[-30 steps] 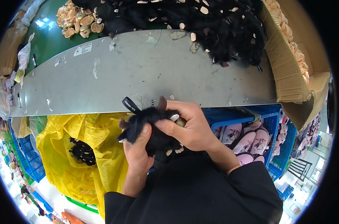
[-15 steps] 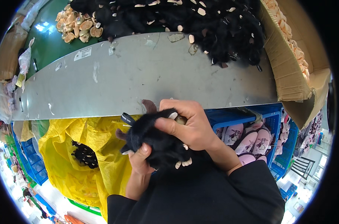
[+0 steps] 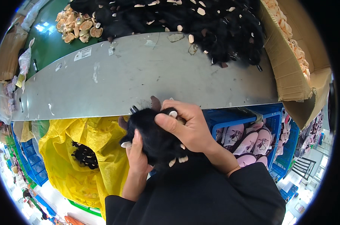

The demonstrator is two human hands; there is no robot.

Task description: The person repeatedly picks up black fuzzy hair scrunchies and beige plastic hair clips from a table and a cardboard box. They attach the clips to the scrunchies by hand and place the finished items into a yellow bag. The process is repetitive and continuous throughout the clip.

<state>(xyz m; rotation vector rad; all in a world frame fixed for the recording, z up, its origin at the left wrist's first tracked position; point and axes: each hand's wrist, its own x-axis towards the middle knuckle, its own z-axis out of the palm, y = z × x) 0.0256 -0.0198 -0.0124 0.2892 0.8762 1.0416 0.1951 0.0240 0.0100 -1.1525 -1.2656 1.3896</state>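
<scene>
Both hands clasp one black plush toy [image 3: 155, 140]; left hand [image 3: 137, 155] cups beneath, right hand [image 3: 190, 129] presses above; best kept steady.

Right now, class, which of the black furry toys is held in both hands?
The black furry toy at the table's near edge: the left hand supports it below, the right hand covers it. The others lie in the pile and the yellow bag.

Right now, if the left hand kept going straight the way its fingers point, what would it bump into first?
The left hand points up and away, pressed against the black fluffy toy it holds. So the toy comes first. Past that, probably the edge of the grey metal table, though depth is hard to judge here.
</scene>
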